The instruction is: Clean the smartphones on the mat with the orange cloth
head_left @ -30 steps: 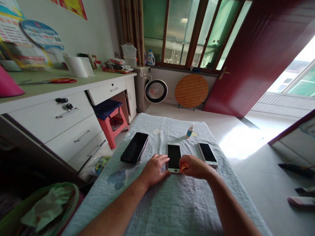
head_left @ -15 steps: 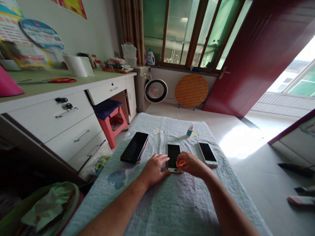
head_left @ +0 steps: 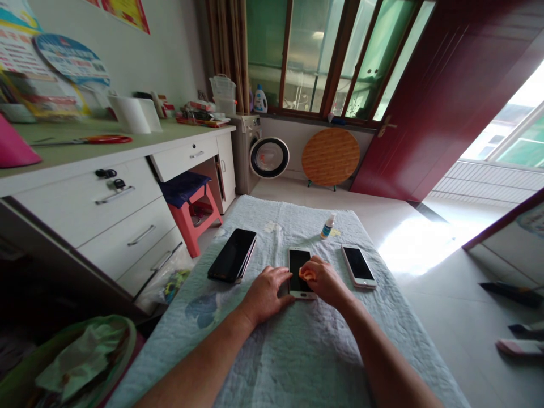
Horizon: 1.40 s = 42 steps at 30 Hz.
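Observation:
A white smartphone with a dark screen lies face up on the cloth-covered table. My left hand steadies it by its left side, with the fingertips at the edge and the thumb near the lower corner. Bunched in the closed fingers of my right hand is an orange cloth, pressed against the screen. Part of the cloth and the phone's right side are hidden by that hand. Behind the phone stands a small spray bottle with a blue label.
To the left lies a stack of dark phones or tablets; another white phone lies to the right. A pale blue quilted cloth covers the table. A desk, a red stool and a waste bin stand on the left.
My right hand has slid the orange cloth slightly left and up across the screen. My left hand and the phone keep their place.

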### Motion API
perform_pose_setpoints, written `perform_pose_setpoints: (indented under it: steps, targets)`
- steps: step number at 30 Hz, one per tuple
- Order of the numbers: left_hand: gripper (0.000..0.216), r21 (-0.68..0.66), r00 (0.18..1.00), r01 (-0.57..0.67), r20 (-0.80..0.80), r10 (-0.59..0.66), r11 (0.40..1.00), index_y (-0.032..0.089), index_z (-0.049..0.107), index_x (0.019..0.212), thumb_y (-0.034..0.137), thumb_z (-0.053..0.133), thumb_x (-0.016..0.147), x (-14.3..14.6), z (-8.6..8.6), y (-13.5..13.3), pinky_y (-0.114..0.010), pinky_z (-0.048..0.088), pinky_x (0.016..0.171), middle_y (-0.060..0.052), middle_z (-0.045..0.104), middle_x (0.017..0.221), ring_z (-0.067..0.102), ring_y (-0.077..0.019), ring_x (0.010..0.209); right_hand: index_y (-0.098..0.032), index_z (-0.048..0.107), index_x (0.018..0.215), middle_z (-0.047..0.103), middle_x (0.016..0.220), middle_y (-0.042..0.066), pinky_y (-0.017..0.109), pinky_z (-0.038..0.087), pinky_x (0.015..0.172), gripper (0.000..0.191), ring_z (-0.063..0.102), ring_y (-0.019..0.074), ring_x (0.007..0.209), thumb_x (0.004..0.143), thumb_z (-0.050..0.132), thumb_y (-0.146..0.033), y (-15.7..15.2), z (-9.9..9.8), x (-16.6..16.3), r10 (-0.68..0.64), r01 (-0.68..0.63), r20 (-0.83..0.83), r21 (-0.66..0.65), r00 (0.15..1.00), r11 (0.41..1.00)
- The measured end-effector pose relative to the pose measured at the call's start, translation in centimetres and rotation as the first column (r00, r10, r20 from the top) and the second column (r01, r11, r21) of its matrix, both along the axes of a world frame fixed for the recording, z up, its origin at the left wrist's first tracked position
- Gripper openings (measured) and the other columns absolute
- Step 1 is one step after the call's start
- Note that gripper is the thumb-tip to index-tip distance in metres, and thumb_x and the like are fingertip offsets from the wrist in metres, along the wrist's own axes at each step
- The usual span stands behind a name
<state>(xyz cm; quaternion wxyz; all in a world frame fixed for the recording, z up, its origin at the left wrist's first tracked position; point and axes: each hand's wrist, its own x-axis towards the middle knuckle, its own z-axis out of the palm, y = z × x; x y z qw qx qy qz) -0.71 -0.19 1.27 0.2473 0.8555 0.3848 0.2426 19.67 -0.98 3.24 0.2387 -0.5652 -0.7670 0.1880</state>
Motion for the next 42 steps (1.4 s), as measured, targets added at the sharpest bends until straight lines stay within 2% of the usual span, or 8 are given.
perform_pose_setpoints:
  steps: [4, 7, 11, 15, 18, 23, 32, 42]
  targets:
    - [0.050, 0.005, 1.000, 0.008, 0.016, -0.008, 1.000, 0.020, 0.061, 0.118, 0.047, 0.069, 0.076, 0.0, 0.0, 0.0, -0.038, 0.041, 0.099, -0.008, 0.061, 0.125, 0.053, -0.0269, 0.113, -0.018, 0.068, 0.078, 0.056, 0.081, 0.001, 0.021, 0.038, 0.063, 0.023, 0.052, 0.0097, 0.069, 0.066, 0.055, -0.002, -0.7, 0.5, -1.1, 0.097, -0.096, 0.010, -0.039, 0.995, 0.995]
    - [0.048, 0.006, 1.000, 0.009, 0.018, -0.009, 1.000, 0.022, 0.062, 0.117, 0.047, 0.069, 0.077, 0.0, 0.0, -0.1, -0.038, 0.042, 0.098, -0.007, 0.061, 0.124, 0.054, -0.0267, 0.112, -0.018, 0.068, 0.076, 0.056, 0.081, 0.001, 0.020, 0.037, 0.062, 0.021, 0.052, 0.0094, 0.067, 0.066, 0.057, -0.003, -0.7, 0.3, -1.4, 0.112, -0.111, 0.017, -0.037, 0.994, 0.993]
    - [0.050, 0.005, 1.000, 0.013, 0.010, -0.013, 1.000, 0.020, 0.060, 0.119, 0.046, 0.069, 0.077, 0.0, 0.0, -0.1, -0.039, 0.041, 0.099, -0.008, 0.061, 0.125, 0.053, -0.0271, 0.113, -0.019, 0.068, 0.082, 0.057, 0.084, 0.002, 0.022, 0.040, 0.068, 0.023, 0.055, 0.0111, 0.073, 0.071, 0.055, -0.004, 0.0, -0.5, -0.4, 0.040, -0.039, -0.024, 0.037, 0.999, 0.999]
    - [0.048, -0.007, 1.000, -0.009, -0.008, 0.009, 1.000, 0.021, 0.061, 0.120, 0.039, 0.070, 0.076, 0.0, 0.0, 0.0, -0.041, 0.040, 0.101, -0.008, 0.060, 0.127, 0.052, -0.0273, 0.115, -0.019, 0.068, 0.087, 0.057, 0.085, 0.003, 0.025, 0.043, 0.073, 0.020, 0.056, 0.0135, 0.078, 0.077, 0.053, -0.009, 0.9, -1.5, 0.9, -0.102, 0.106, -0.045, 0.105, 0.994, 0.989]
    - [0.048, -0.017, 1.000, -0.013, -0.016, 0.012, 1.000, 0.021, 0.061, 0.120, 0.036, 0.070, 0.075, 0.0, 0.0, 0.0, -0.042, 0.040, 0.101, -0.008, 0.059, 0.128, 0.052, -0.0273, 0.115, -0.019, 0.067, 0.090, 0.057, 0.087, 0.003, 0.026, 0.044, 0.075, 0.023, 0.056, 0.0143, 0.079, 0.076, 0.052, -0.009, 1.0, -1.8, 1.1, -0.145, 0.146, -0.022, 0.118, 0.989, 0.982]
    - [0.049, -0.008, 1.000, 0.003, 0.000, -0.003, 1.000, 0.019, 0.061, 0.119, 0.041, 0.069, 0.077, 0.0, 0.1, -0.1, -0.041, 0.040, 0.100, -0.009, 0.060, 0.126, 0.052, -0.0275, 0.115, -0.019, 0.067, 0.090, 0.058, 0.089, 0.004, 0.026, 0.043, 0.079, 0.034, 0.056, 0.0150, 0.085, 0.068, 0.050, 0.000, 0.4, -1.4, 0.0, -0.066, 0.069, -0.029, 0.105, 0.997, 0.992]
    - [0.051, -0.002, 0.999, 0.037, 0.034, -0.037, 0.999, 0.025, 0.057, 0.124, 0.046, 0.067, 0.078, 0.0, 0.4, -0.1, -0.039, 0.041, 0.095, -0.006, 0.061, 0.123, 0.054, -0.0272, 0.109, -0.019, 0.068, 0.093, 0.058, 0.088, 0.004, 0.026, 0.042, 0.077, 0.025, 0.054, 0.0148, 0.083, 0.080, 0.050, -0.006, -0.3, -1.1, -1.7, 0.086, -0.079, -0.053, 0.136, 0.995, 0.988]
    - [0.051, -0.006, 0.998, 0.044, 0.042, -0.044, 0.999, 0.024, 0.057, 0.124, 0.046, 0.068, 0.079, 0.0, 0.7, -0.2, -0.037, 0.041, 0.095, -0.005, 0.062, 0.122, 0.054, -0.0266, 0.108, -0.018, 0.067, 0.091, 0.058, 0.088, 0.004, 0.025, 0.042, 0.075, 0.025, 0.053, 0.0143, 0.082, 0.080, 0.049, -0.005, -0.4, -1.0, -1.8, 0.092, -0.081, -0.079, 0.131, 0.993, 0.988]
